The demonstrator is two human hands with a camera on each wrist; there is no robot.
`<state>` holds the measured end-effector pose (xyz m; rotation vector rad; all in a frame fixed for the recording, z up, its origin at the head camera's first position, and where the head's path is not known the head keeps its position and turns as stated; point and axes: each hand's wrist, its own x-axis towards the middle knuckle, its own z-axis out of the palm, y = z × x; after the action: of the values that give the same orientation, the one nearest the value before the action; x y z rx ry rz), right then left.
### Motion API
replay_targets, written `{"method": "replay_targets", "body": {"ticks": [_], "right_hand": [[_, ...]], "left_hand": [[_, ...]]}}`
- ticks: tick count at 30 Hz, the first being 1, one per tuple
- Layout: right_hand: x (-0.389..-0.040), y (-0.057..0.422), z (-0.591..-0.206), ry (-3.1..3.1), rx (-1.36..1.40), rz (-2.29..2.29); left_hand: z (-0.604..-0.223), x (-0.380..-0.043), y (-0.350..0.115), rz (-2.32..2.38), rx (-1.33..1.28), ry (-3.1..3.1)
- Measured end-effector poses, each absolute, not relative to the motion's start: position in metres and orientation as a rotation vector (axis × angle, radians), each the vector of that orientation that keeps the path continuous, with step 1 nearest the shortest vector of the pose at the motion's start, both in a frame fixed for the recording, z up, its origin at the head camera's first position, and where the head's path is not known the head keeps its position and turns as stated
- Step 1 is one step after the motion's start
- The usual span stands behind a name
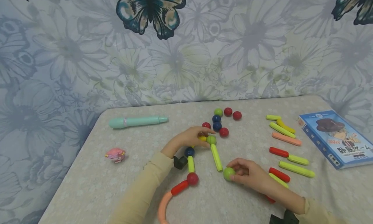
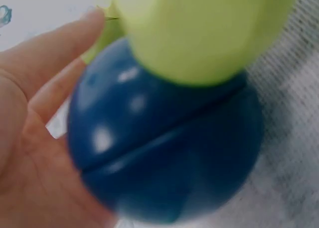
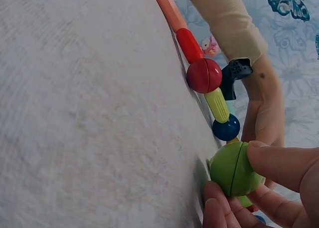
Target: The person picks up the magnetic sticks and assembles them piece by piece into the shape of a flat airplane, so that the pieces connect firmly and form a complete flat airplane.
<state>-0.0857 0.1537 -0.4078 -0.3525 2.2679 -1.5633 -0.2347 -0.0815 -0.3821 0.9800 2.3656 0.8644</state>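
Grip closed in our right hand (image 1: 252, 176), we pinch a glossy green plastic ball (image 1: 228, 174) just beside the near end of a straight lime-yellow plastic stick (image 1: 216, 156). Farther off, our left hand (image 1: 188, 136) grips a second green plastic ball (image 1: 211, 140) at the stick's far end. We judge the step to be joining ball to stick, so the next move calls for lining them up.

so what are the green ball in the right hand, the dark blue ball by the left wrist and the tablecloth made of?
Green ball: probably hard plastic, smooth satin; moulded-looking seam around it.
Dark blue ball: likely plastic too, glossy; sharp highlights and a seam. Painted wood isn't fully ruled out.
Tablecloth: matte fabric, by its woven-looking texture; fibre unclear.
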Motion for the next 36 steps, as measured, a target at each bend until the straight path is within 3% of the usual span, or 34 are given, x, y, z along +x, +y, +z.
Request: {"method": "replay_targets", "body": {"ticks": [4, 28, 32, 36], "right_hand": [[-0.086, 0.154, -0.408, 2.264, -0.343, -1.56], [-0.086, 0.146, -0.408, 2.319, -0.322, -1.574], [-0.087, 0.144, -0.407, 2.379, -0.33, -1.534], [-0.086, 0.145, -0.405, 2.428, -0.393, -1.49]], "left_hand": [[-0.385, -0.235, -0.077, 0.911, 1.07, 2.325], [-0.389, -0.237, -0.077, 0.952, 1.045, 2.329], [-0.378, -0.226, -0.088, 0.917, 1.025, 2.417], [-0.36, -0.19, -0.112, 0.859, 1.011, 2.574]]}}
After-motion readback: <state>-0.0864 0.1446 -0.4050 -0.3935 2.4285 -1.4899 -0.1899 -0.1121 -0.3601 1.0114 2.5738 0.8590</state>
